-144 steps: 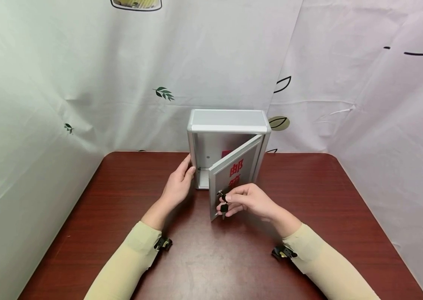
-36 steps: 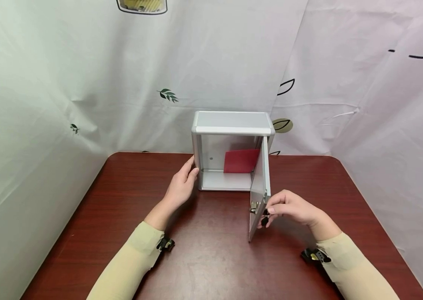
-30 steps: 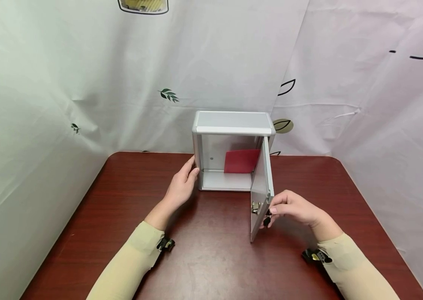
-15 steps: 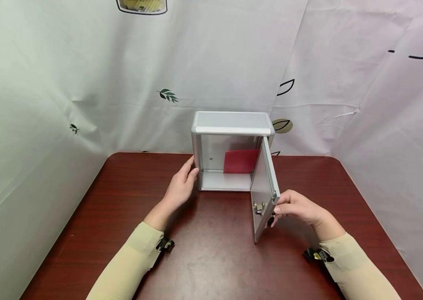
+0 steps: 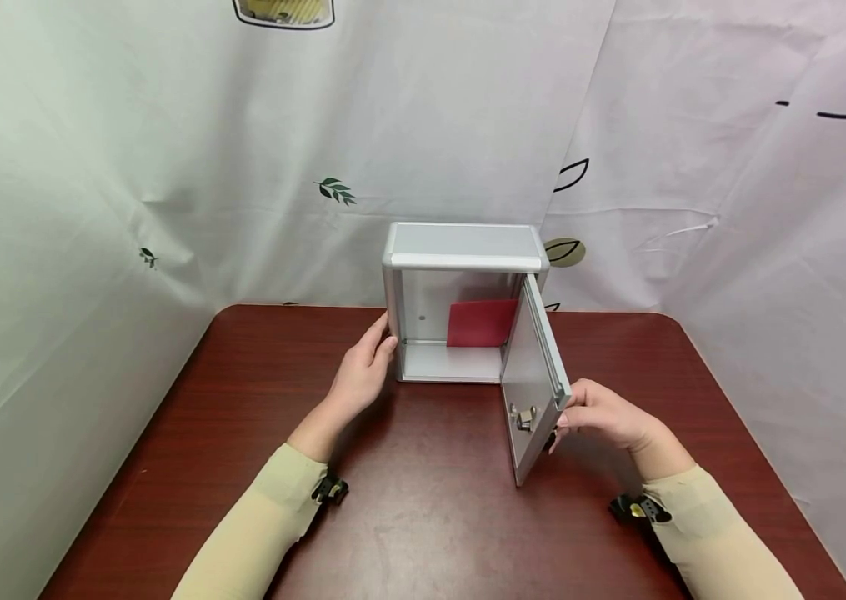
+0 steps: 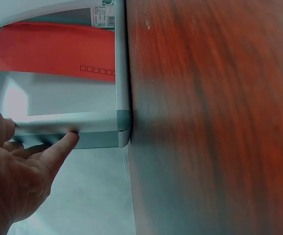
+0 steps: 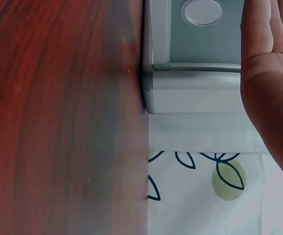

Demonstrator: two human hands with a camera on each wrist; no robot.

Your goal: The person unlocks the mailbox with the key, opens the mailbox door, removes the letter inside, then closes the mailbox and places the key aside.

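Note:
In the head view a silver metal mailbox [image 5: 466, 246] stands on the table, its door [image 5: 531, 383] swung outward on the right-hand hinge. A red envelope [image 5: 483, 323] leans inside against the back. My left hand [image 5: 360, 372] rests along the mailbox's left side, fingers nearly straight and thumb at the front edge. On the door's outer face, my right hand [image 5: 606, 414] pinches the key in the lock; a dark key [image 5: 551, 439] partly shows there, and the fingertips are mostly hidden by the door. The lock's metal latch [image 5: 523, 418] shows on the inner face.
The mailbox stands near the back edge of a reddish-brown table [image 5: 423, 525]. White printed cloth [image 5: 468, 100] hangs behind and on both sides. In the left wrist view, a small printed label [image 6: 103, 17] shows beyond the envelope.
Over about five seconds, my right hand has swung the door from partly ajar to wide, rightward, uncovering the red envelope. In the last second it moved slightly further. My left hand has stayed at the side.

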